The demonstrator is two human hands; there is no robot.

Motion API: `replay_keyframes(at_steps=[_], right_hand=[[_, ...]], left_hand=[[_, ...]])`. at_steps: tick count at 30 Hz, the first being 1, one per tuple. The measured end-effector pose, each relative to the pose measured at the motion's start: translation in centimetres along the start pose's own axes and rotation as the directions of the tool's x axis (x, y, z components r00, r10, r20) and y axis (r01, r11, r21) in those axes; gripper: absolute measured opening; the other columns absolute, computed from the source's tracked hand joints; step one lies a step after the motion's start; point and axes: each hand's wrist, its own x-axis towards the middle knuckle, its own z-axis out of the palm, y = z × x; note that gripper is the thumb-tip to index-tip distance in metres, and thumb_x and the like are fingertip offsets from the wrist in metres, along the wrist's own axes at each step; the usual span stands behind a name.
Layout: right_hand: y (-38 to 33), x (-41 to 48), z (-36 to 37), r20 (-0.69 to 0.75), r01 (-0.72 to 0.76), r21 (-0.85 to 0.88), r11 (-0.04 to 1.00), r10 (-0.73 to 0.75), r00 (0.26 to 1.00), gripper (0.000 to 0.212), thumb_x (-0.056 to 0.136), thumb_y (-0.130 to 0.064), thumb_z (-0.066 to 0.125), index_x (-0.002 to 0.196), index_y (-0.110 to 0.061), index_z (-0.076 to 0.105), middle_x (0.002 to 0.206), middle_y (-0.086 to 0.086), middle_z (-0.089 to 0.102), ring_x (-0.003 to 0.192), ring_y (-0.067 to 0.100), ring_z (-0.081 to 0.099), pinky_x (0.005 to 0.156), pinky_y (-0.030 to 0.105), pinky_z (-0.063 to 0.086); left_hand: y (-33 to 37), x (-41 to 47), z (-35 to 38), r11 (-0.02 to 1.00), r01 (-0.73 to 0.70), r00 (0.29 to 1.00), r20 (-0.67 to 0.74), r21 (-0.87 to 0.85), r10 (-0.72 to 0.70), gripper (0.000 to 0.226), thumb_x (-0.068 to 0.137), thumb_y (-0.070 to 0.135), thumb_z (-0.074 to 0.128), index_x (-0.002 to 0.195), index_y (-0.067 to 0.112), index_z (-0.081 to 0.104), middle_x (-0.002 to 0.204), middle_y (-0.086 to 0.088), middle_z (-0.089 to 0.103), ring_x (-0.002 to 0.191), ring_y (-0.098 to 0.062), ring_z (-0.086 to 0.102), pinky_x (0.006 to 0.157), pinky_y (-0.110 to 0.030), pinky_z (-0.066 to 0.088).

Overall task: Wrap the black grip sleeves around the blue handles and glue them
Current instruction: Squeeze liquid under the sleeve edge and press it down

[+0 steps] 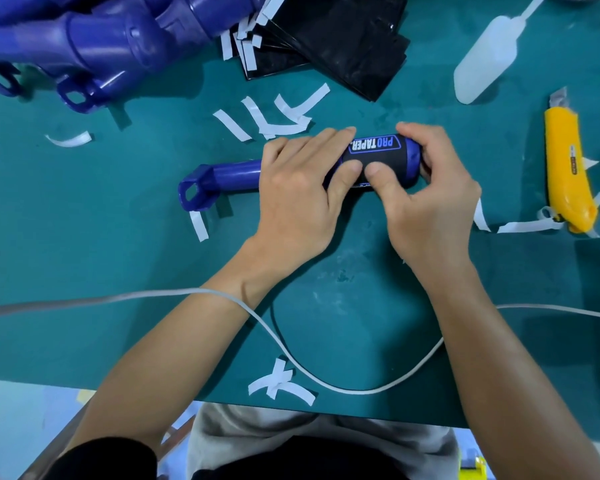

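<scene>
Blue handle (229, 176) flat on teal mat (84, 271), mid-table, loop end pointing left. Black grip sleeve (374, 157) wrapped round thick right part, "PRO TAPER" print facing up. Left hand (298, 188) over middle of handle, fingers curled across top onto sleeve, thumb pressing sleeve from near side. Right hand (430, 195) cupping right end, fingers curled over far side, thumb on sleeve just beside left thumb. Both hands clamped on the sleeved part, thumb tips nearly touching. Pile of blue handles (84, 39) top left. Stack of flat black sleeves (343, 39) top centre, just beside pile. White squeeze bottle (485, 60) lying top right. Yellow utility knife (568, 168) near right edge, blade end away from person. White paper strips (257, 119) scattered just behind hands, more by knife and at front edge. White cable (326, 375) crossing left forearm, looping along mat near front edge.
</scene>
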Motion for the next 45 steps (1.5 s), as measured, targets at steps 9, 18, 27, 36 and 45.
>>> replay_keyframes(at_steps=[9, 18, 27, 36, 45], right_hand=[[1.4, 1.3, -1.8, 0.132, -0.041, 0.115, 0.993, 0.025, 0.991, 0.04, 0.098, -0.015, 0.063, 0.138, -0.019, 0.068, 0.12, -0.02, 0.073, 0.114, 0.004, 0.069, 0.104, 0.027, 0.053], [-0.8, -0.2, 1.1, 0.065, 0.006, -0.15, 0.989, 0.004, 0.998, 0.059, 0.08, -0.044, 0.08, 0.126, -0.018, 0.053, 0.111, -0.006, 0.061, 0.099, 0.018, 0.059, 0.089, 0.036, 0.05], [1.8, 2.8, -3.0, 0.319, -0.054, 0.205, 0.977, -0.014, 0.947, 0.041, 0.096, -0.001, 0.059, 0.129, -0.022, 0.068, 0.113, -0.019, 0.074, 0.109, 0.007, 0.069, 0.099, 0.025, 0.051], [0.6, 1.0, -0.5, 0.185, 0.021, 0.029, 0.999, -0.026, 0.982, 0.045, 0.081, -0.027, 0.08, 0.119, -0.033, 0.058, 0.109, -0.014, 0.063, 0.094, 0.003, 0.061, 0.081, 0.011, 0.044], [1.6, 2.6, -4.9, 0.237, -0.16, 0.621, 0.768, 0.011, 0.972, 0.075, 0.077, 0.009, 0.07, 0.145, -0.013, 0.045, 0.12, 0.01, 0.066, 0.109, 0.023, 0.059, 0.098, 0.039, 0.05]], left_hand=[[-1.1, -0.1, -1.1, 1.0, -0.007, 0.999, 0.054, -0.022, 0.009, 0.034, 0.107, 0.01, 0.049, 0.133, -0.004, 0.066, 0.118, -0.012, 0.075, 0.099, -0.023, 0.062, 0.098, -0.034, 0.04], [-1.8, -0.1, -1.9, 0.992, -0.12, 0.968, 0.229, 0.044, 0.107, 0.063, 0.091, 0.029, 0.071, 0.147, 0.004, 0.056, 0.142, -0.01, 0.065, 0.126, -0.029, 0.062, 0.106, -0.039, 0.043], [-2.2, 0.0, -1.6, 0.991, -0.127, 0.97, 0.213, 0.027, 0.119, 0.059, 0.092, 0.034, 0.076, 0.141, 0.005, 0.062, 0.137, -0.009, 0.068, 0.117, -0.03, 0.064, 0.099, -0.038, 0.044], [-1.9, 0.4, -1.9, 0.997, -0.073, 0.974, 0.216, -0.016, 0.075, 0.067, 0.081, 0.029, 0.086, 0.14, 0.007, 0.064, 0.138, -0.008, 0.068, 0.123, -0.024, 0.064, 0.103, -0.033, 0.044], [-0.3, 0.2, -6.3, 0.96, -0.117, 0.921, 0.388, 0.253, 0.01, 0.044, 0.081, 0.013, 0.078, 0.123, 0.02, 0.066, 0.09, 0.001, 0.072, 0.07, -0.031, 0.057, 0.063, -0.033, 0.04]])
